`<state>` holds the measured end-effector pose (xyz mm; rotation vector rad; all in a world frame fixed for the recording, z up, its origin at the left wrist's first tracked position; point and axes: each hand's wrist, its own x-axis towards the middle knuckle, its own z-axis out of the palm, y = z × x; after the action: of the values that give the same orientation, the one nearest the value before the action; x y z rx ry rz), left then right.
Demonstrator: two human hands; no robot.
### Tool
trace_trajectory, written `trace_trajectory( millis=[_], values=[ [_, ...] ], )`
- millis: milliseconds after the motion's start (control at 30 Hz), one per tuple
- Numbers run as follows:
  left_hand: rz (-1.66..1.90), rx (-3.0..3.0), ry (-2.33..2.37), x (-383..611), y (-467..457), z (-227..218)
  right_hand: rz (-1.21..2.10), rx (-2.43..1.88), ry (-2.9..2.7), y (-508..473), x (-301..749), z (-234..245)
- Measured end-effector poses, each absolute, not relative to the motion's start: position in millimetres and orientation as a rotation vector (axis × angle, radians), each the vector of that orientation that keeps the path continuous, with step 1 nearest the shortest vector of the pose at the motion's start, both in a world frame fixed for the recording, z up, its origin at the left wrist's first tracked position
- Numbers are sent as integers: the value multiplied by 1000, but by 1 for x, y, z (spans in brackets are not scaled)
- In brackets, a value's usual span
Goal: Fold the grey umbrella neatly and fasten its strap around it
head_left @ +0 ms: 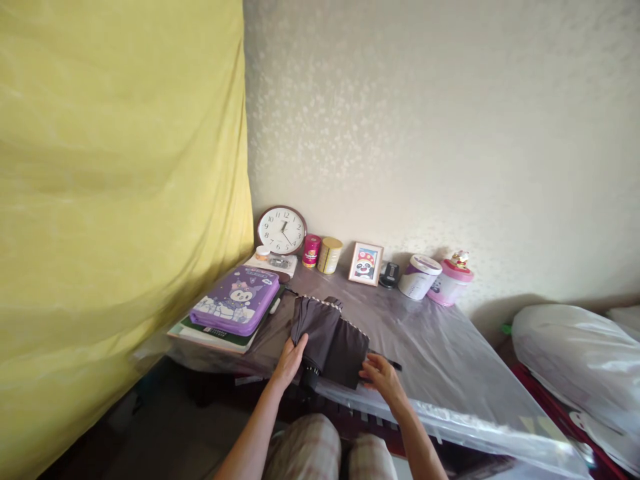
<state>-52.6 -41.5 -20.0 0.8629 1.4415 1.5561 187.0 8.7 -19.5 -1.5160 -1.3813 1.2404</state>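
Folded dark grey-brown fabric umbrella (pixel 330 337) lies on clear-plastic-covered table (pixel 440 347), near front edge — long axis near-to-far, black handle end toward person. Left hand (pixel 290 360) flat, fingers straight, on its left side; right hand (pixel 381 377) curled at right corner, grip unclear. Round white wall clock (pixel 281 230) shows numerals 1–12 — purple cartoon case (pixel 235 300) lettering unreadable.
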Motion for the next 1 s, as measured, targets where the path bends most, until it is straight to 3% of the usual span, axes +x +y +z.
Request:
trace_trajectory(
  millis=[167,467,667,1000],
  values=[
    [1554,855,1435,-53,-41,-21,1086,-1558,-1625,-1,188,-23],
    [1557,859,1439,-54,-40,-28,1304,-1516,-1518,-24,171,-12],
    [1558,862,1433,-53,-40,-25,1064,-1653,-1658,-31,177,-25],
    [1554,865,1427,-53,-42,-19,1227,-1417,-1425,-36,167,-18]
  ],
)
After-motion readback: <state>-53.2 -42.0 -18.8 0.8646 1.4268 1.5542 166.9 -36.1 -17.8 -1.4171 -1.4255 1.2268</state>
